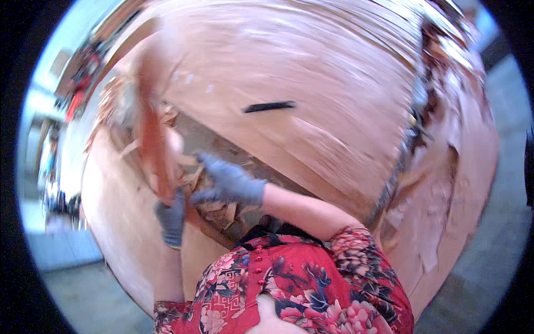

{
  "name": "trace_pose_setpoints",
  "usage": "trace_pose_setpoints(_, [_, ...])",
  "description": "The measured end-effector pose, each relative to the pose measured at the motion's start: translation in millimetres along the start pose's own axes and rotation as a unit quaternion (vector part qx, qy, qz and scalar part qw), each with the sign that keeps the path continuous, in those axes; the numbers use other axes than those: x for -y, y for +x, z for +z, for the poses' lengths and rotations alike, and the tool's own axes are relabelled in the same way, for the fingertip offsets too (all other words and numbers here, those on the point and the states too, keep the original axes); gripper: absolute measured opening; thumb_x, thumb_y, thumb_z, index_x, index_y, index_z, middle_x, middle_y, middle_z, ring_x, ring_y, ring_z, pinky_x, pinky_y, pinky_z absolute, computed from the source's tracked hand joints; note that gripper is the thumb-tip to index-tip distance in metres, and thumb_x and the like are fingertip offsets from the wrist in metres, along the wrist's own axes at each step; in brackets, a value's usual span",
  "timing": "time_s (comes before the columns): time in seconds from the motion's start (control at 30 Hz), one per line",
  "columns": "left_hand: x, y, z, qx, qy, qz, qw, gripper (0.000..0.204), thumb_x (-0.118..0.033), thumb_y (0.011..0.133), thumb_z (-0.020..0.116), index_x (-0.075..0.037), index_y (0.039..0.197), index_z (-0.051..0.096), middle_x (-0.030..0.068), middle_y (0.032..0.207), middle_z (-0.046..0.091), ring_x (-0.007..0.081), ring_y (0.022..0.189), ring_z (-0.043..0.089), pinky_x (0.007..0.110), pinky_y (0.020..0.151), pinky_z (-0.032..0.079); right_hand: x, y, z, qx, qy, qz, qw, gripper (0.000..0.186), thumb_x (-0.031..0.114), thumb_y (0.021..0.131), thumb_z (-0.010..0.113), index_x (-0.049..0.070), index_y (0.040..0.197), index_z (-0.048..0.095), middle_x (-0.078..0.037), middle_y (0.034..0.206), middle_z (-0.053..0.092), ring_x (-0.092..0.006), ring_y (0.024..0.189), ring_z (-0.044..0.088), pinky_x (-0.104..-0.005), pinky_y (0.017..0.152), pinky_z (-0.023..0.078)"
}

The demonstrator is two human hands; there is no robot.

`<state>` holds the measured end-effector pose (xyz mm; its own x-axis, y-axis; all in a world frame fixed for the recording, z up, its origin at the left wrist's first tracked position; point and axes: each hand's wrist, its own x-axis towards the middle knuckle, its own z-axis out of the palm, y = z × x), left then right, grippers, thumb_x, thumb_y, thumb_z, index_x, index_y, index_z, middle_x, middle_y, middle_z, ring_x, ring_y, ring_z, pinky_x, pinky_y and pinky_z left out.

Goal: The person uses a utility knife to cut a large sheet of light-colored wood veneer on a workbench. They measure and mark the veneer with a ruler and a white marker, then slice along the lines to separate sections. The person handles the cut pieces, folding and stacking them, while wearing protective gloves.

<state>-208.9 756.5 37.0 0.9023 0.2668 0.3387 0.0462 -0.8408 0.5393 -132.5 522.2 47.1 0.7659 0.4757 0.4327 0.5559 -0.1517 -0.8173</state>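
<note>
My left hand, in a grey-blue work glove, is closed round the near end of a long reddish-brown strip. It looks like wood veneer, rises away from me and is smeared by motion. To its right my right hand, gloved the same way, has its thumb and fingers apart with nothing seen gripped. Below and beside those fingers lie torn veneer scraps in a dark gap between sheets. Farther off, a short black bar rests on a broad stack of pale brown veneer sheets.
More sheets with ragged edges are piled on the right. Another pale sheet spreads at the left, with broken pieces heaped at its far side. Grey floor shows at the lower left. Red items stand beyond.
</note>
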Motion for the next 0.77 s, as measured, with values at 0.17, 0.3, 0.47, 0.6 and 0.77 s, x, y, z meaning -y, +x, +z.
trace_pose_setpoints(0.17, [-109.6, -48.2, 107.4, 0.133, -0.055, 0.286, 0.947, 0.014, -0.019, 0.073, 0.063, -0.008, 0.080, 0.060, 0.0124, 0.072, 0.058, 0.0318, 0.068, 0.058, 0.040, 0.060, 0.044, -5.7, -100.3, -27.9, -0.148, 0.188, 0.155, 0.959, 0.053, 0.033, 0.070, 0.073, 0.003, 0.110, 0.055, -0.014, 0.105, 0.060, -0.0260, 0.101, 0.056, -0.0334, 0.088, 0.043])
trace_pose_setpoints(0.3, [-155.9, -100.7, 137.4, 0.201, -0.143, 0.397, 0.884, 0.026, -0.023, 0.068, 0.068, -0.005, 0.086, 0.060, 0.0122, 0.084, 0.062, 0.0340, 0.079, 0.059, 0.041, 0.069, 0.046, 0.5, -188.9, -33.9, -0.149, -0.011, 0.204, 0.967, 0.033, 0.024, 0.072, 0.071, 0.004, 0.097, 0.060, -0.014, 0.094, 0.063, -0.0221, 0.093, 0.059, -0.0337, 0.080, 0.046])
trace_pose_setpoints(0.47, [-188.7, -186.7, 124.3, 0.455, -0.123, 0.560, 0.682, 0.087, -0.024, 0.060, 0.076, 0.006, 0.129, 0.033, 0.0324, 0.130, 0.033, 0.0473, 0.111, 0.041, 0.047, 0.092, 0.037, 24.5, -323.4, -7.4, -0.528, 0.018, 0.240, 0.814, 0.023, 0.023, 0.083, 0.060, 0.006, 0.098, 0.061, -0.012, 0.094, 0.063, -0.0231, 0.092, 0.059, -0.0329, 0.080, 0.047])
trace_pose_setpoints(0.6, [-165.9, -196.4, 83.9, 0.560, -0.016, 0.630, 0.538, 0.074, -0.019, 0.068, 0.070, 0.004, 0.129, 0.035, 0.0261, 0.121, 0.047, 0.0398, 0.109, 0.048, 0.043, 0.091, 0.039, 54.6, -440.3, 51.3, -0.597, -0.237, 0.238, 0.728, 0.019, 0.017, 0.084, 0.055, 0.006, 0.099, 0.062, -0.010, 0.097, 0.063, -0.0226, 0.091, 0.058, -0.0341, 0.081, 0.047])
trace_pose_setpoints(0.77, [-158.9, -161.9, 53.4, 0.637, 0.057, 0.614, 0.463, 0.061, -0.021, 0.075, 0.064, 0.002, 0.127, 0.041, 0.0213, 0.117, 0.053, 0.0357, 0.103, 0.053, 0.041, 0.087, 0.042, 151.0, -576.7, 173.6, -0.576, -0.359, 0.515, 0.524, 0.028, 0.015, 0.089, 0.047, 0.009, 0.115, 0.056, -0.014, 0.108, 0.058, -0.0232, 0.102, 0.056, -0.0342, 0.088, 0.044])
